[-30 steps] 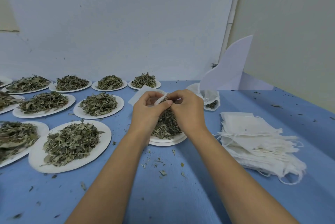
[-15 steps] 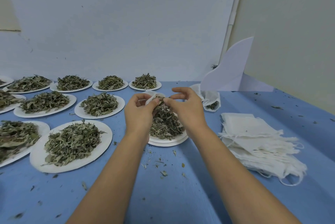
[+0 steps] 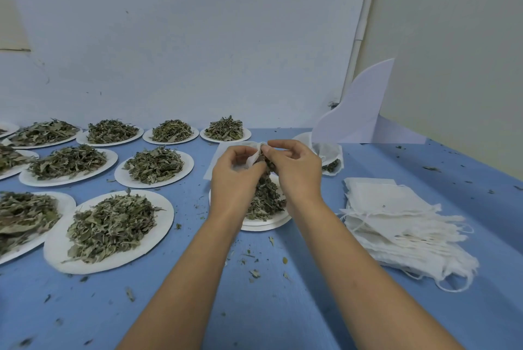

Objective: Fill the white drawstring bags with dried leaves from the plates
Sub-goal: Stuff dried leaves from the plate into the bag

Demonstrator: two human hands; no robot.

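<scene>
White drawstring bag of thin cloth [image 3: 252, 156], held above the middle of the wide blue bench [image 3: 283, 313], directly over a round white plate [image 3: 266, 227] heaped with dried green leaves [image 3: 266, 199]. To the left stand rows of further white plates [image 3: 165, 208] bearing like heaps. To the right lies a fanned stack of empty white bags [image 3: 396, 219], and behind the hands one filled bag [image 3: 331, 161] rests beside a curved white board [image 3: 365, 106]. The left hand [image 3: 235, 180] has its fingers curled round the bag's mouth, holding it up. The right hand [image 3: 297, 171] has thumb and forefinger closed on a tuft of leaves at that mouth, the other fingers loosely bent. How full the bag is cannot be told, since the hands hide its body. Likely faults: the mouth is narrow and limp, so a slackened left grip would let it fold shut and the tuft would drop beside it. Brittle leaves pressed hard would crumble, adding to the leaf fragments [image 3: 254, 273] scattered on the bench near the plate. A long stem caught across the hem could hinder the drawstring from closing. Drifting off the plate would send spill onto the bench rather than back onto the heap.
</scene>
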